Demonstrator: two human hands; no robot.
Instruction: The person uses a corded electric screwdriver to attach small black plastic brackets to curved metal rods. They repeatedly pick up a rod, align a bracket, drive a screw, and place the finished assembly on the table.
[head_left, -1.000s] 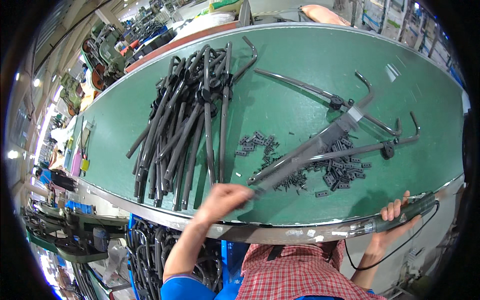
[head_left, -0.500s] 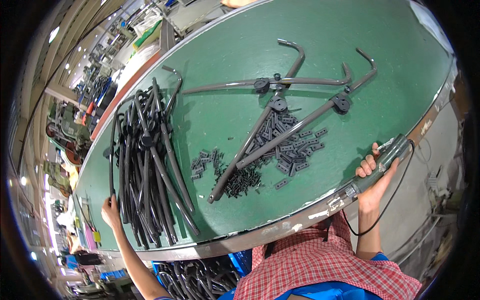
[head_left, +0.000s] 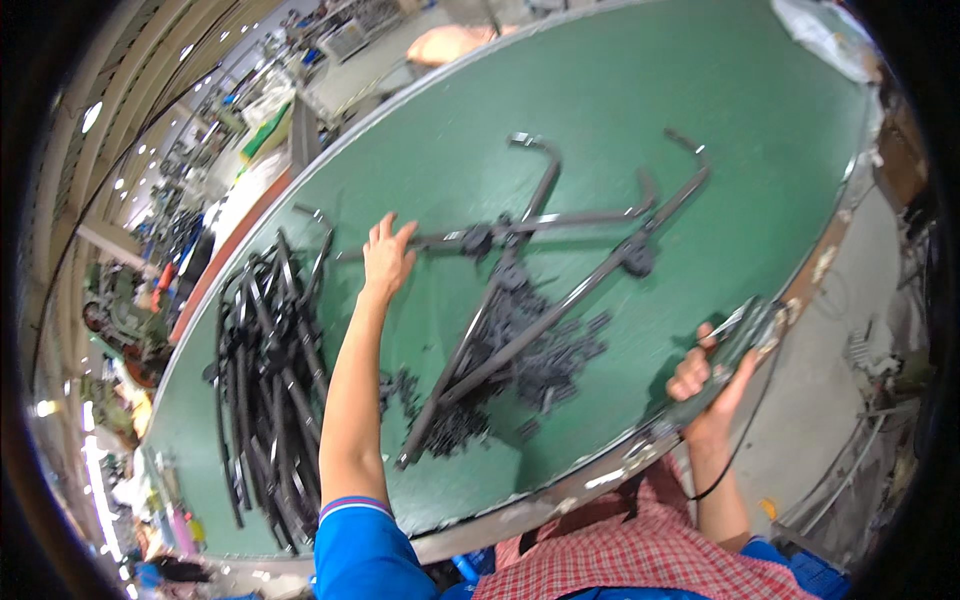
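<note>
From the head view, we see our left hand stretched out over the green table, fingers spread apart and loose, with the tips at the end of a long dark hooked rod that lies flat across the middle of the table. Our right hand sits at the table's near edge with its fingers clamped around a dark hand tool. A heap of similar dark rods lies well to the left, and small black clips are scattered beneath the crossed rods.

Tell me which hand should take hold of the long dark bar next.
Left, I'd say: the left hand reaches open at the dark bar's end, while the right hand grips a tool at the table edge.
</note>
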